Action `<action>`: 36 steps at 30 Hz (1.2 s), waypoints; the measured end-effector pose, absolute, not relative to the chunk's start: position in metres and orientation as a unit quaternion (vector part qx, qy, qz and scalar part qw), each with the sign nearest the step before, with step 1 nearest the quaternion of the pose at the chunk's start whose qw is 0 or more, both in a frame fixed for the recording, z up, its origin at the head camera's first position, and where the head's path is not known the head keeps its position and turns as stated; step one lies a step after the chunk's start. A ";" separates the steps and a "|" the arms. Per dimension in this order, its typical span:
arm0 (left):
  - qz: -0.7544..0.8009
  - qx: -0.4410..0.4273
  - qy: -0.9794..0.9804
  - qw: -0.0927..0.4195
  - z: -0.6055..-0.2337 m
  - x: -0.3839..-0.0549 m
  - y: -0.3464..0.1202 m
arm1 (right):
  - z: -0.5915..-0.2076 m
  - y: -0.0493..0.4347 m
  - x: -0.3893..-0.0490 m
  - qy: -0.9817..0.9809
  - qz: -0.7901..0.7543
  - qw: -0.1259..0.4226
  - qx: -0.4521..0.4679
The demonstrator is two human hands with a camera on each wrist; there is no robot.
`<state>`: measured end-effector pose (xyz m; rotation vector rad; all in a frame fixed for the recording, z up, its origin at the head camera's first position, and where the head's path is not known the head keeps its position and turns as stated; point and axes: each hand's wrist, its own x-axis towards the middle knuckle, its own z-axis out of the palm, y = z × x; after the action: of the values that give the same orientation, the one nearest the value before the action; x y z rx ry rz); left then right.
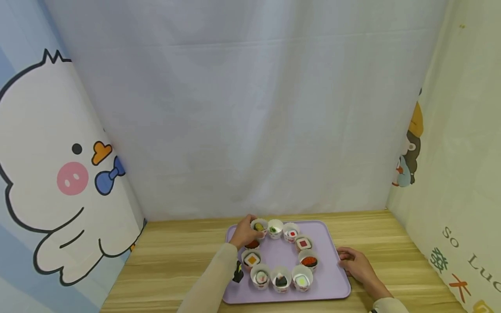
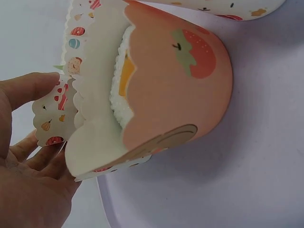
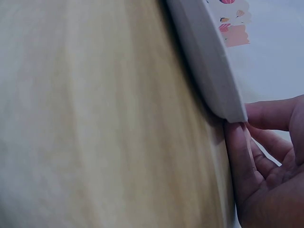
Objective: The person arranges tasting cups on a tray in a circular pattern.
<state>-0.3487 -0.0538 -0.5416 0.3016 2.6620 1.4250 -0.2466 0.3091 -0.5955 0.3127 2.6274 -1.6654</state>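
Observation:
My left hand (image 1: pixel 246 232) pinches a white patterned paper cup (image 1: pixel 263 225) with a yellow-green filling, at the back left of a ring of cups. Up close in the left wrist view, its thumb lies on the rim of that cup (image 2: pixel 53 118) and the fingers are behind. A pink cup (image 2: pixel 175 90) with a strawberry print and rice topped in orange stands nearer that camera. My right hand (image 1: pixel 358 265) holds the right edge of the lilac tray (image 1: pixel 326 261), the rim (image 3: pixel 235 111) between thumb and fingers.
Several more cups make up the ring, among them ones with a red filling (image 1: pixel 309 261), a dark triangular piece (image 1: pixel 280 281) and a yellow-green square (image 1: pixel 301 281). The tray lies on a wood-grain table (image 1: pixel 168 256). A pale curtain (image 1: pixel 242 130) hangs behind.

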 end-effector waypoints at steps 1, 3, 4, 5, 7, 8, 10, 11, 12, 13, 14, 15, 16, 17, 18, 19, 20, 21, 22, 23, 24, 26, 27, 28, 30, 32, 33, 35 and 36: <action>0.468 0.098 0.877 0.055 -0.543 -0.349 -0.054 | -0.596 0.309 -0.247 0.840 -0.534 0.007 0.100; 0.462 0.099 0.880 0.056 -0.545 -0.350 -0.054 | -0.596 0.309 -0.247 0.840 -0.534 0.006 0.098; 0.461 0.098 0.880 0.057 -0.546 -0.350 -0.054 | -0.596 0.308 -0.247 0.841 -0.533 0.006 0.097; 0.460 0.097 0.880 0.058 -0.547 -0.350 -0.053 | -0.596 0.308 -0.247 0.841 -0.533 0.007 0.098; 0.457 0.097 0.882 0.058 -0.548 -0.350 -0.053 | -0.595 0.308 -0.247 0.840 -0.533 0.005 0.098; 0.457 0.096 0.883 0.058 -0.548 -0.350 -0.053 | -0.595 0.307 -0.246 0.841 -0.533 0.005 0.098; 0.455 0.095 0.883 0.059 -0.548 -0.350 -0.052 | -0.594 0.307 -0.246 0.840 -0.534 0.004 0.097; 0.454 0.093 0.884 0.060 -0.549 -0.350 -0.052 | -0.594 0.306 -0.246 0.839 -0.535 0.003 0.096; 0.452 0.092 0.885 0.061 -0.549 -0.350 -0.051 | -0.594 0.306 -0.246 0.839 -0.536 0.002 0.095; 0.451 0.092 0.886 0.062 -0.549 -0.350 -0.051 | -0.593 0.306 -0.246 0.839 -0.536 0.002 0.094; 0.448 0.091 0.887 0.064 -0.549 -0.350 -0.050 | -0.593 0.306 -0.246 0.839 -0.536 0.002 0.094; 0.445 0.092 0.888 0.065 -0.549 -0.350 -0.050 | -0.593 0.306 -0.245 0.839 -0.536 0.003 0.094; 0.444 0.091 0.889 0.069 -0.549 -0.350 -0.049 | -0.593 0.306 -0.245 0.839 -0.536 0.003 0.095; 0.444 0.091 0.889 0.072 -0.548 -0.349 -0.049 | -0.592 0.306 -0.245 0.839 -0.536 0.004 0.094; 0.442 0.092 0.889 0.073 -0.547 -0.349 -0.049 | -0.592 0.306 -0.245 0.839 -0.536 0.004 0.094; 0.441 0.094 0.889 0.075 -0.547 -0.348 -0.049 | -0.592 0.306 -0.245 0.839 -0.535 0.005 0.094; 0.442 0.094 0.889 0.078 -0.546 -0.347 -0.049 | -0.592 0.306 -0.245 0.839 -0.535 0.004 0.095; 0.442 0.095 0.888 0.081 -0.545 -0.347 -0.050 | -0.592 0.306 -0.245 0.840 -0.535 0.004 0.094; 0.442 0.094 0.888 0.084 -0.545 -0.346 -0.050 | -0.592 0.306 -0.245 0.840 -0.534 0.004 0.094; 0.442 0.095 0.888 0.086 -0.544 -0.345 -0.050 | -0.592 0.306 -0.245 0.840 -0.534 0.005 0.094; 0.442 0.096 0.888 0.088 -0.544 -0.345 -0.050 | -0.592 0.306 -0.245 0.840 -0.535 0.005 0.095; 0.441 0.094 0.888 0.092 -0.544 -0.344 -0.051 | -0.592 0.306 -0.245 0.839 -0.536 0.005 0.097; 0.439 0.094 0.889 0.090 -0.544 -0.345 -0.051 | -0.592 0.305 -0.245 0.838 -0.536 0.006 0.099; 0.437 0.095 0.890 0.086 -0.544 -0.345 -0.052 | -0.592 0.305 -0.245 0.838 -0.536 0.007 0.098; 0.433 0.096 0.893 0.081 -0.544 -0.346 -0.053 | -0.591 0.305 -0.245 0.837 -0.538 0.006 0.101; 0.432 0.096 0.894 0.073 -0.545 -0.347 -0.055 | -0.591 0.305 -0.244 0.839 -0.536 0.005 0.098; 0.435 0.096 0.892 0.070 -0.544 -0.347 -0.056 | -0.591 0.306 -0.244 0.839 -0.535 0.005 0.098; 0.444 0.099 0.888 0.064 -0.542 -0.347 -0.058 | -0.591 0.306 -0.244 0.839 -0.535 0.003 0.100; 0.451 0.099 0.885 0.061 -0.541 -0.346 -0.060 | -0.591 0.306 -0.244 0.839 -0.535 0.003 0.101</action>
<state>-0.3461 -0.0597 -0.5411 0.2992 2.6769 1.3633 -0.2443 0.3061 -0.5912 0.3160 2.6295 -1.6784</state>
